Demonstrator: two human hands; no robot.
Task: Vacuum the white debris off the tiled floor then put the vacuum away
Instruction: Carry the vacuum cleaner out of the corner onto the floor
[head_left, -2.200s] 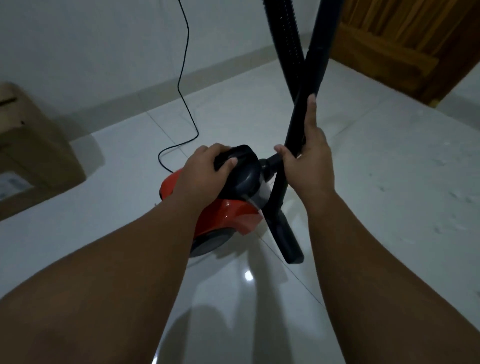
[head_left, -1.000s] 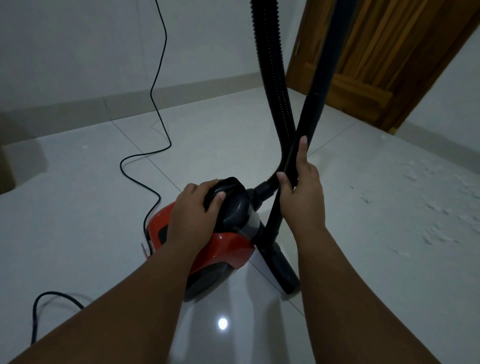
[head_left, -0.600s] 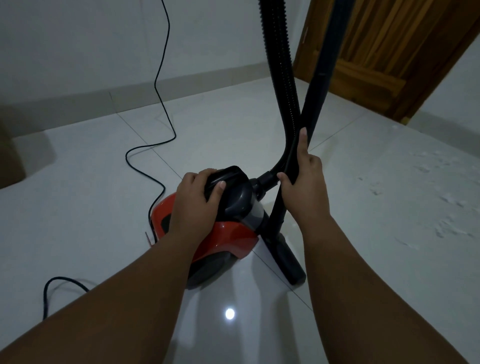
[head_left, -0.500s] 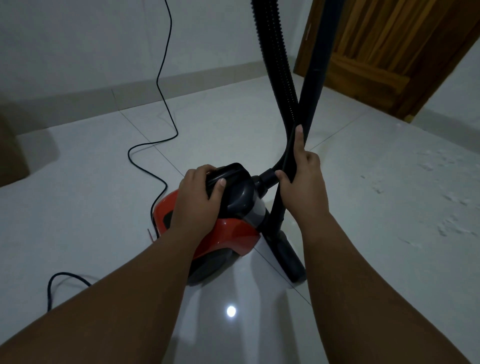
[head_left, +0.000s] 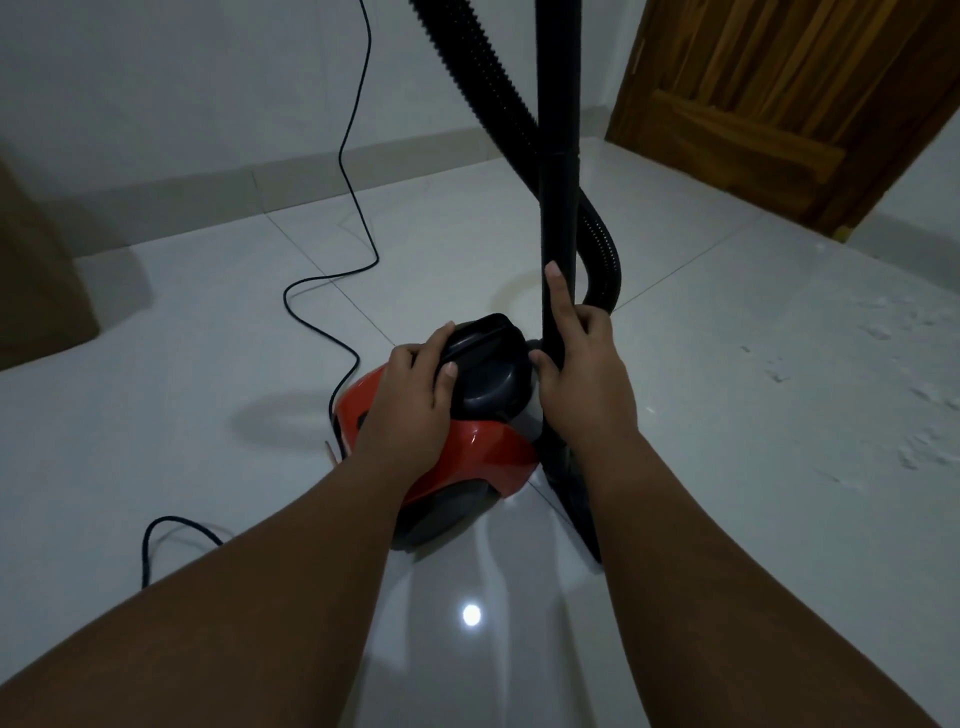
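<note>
A red and black canister vacuum (head_left: 483, 457) sits on the white tiled floor (head_left: 208, 364) in the middle of the view. My left hand (head_left: 410, 400) grips its black top handle (head_left: 483, 343). My right hand (head_left: 582, 369) is closed around the black rigid wand (head_left: 558, 156), which stands nearly upright beside the canister. The ribbed black hose (head_left: 483, 88) loops behind the wand. The wand's lower end (head_left: 576, 499) rests on the floor by my right forearm. White debris (head_left: 914, 415) is scattered over the tiles at the right.
The black power cord (head_left: 332, 275) snakes from the wall across the floor to the vacuum's left side, with a loop (head_left: 171, 530) near my left arm. A brown cardboard box (head_left: 36, 270) stands at the left edge. A wooden door (head_left: 779, 104) fills the far right.
The wand has swung from a lean to nearly upright, and the hose now curls out to its right. The view has shifted, and both hands keep their grips.
</note>
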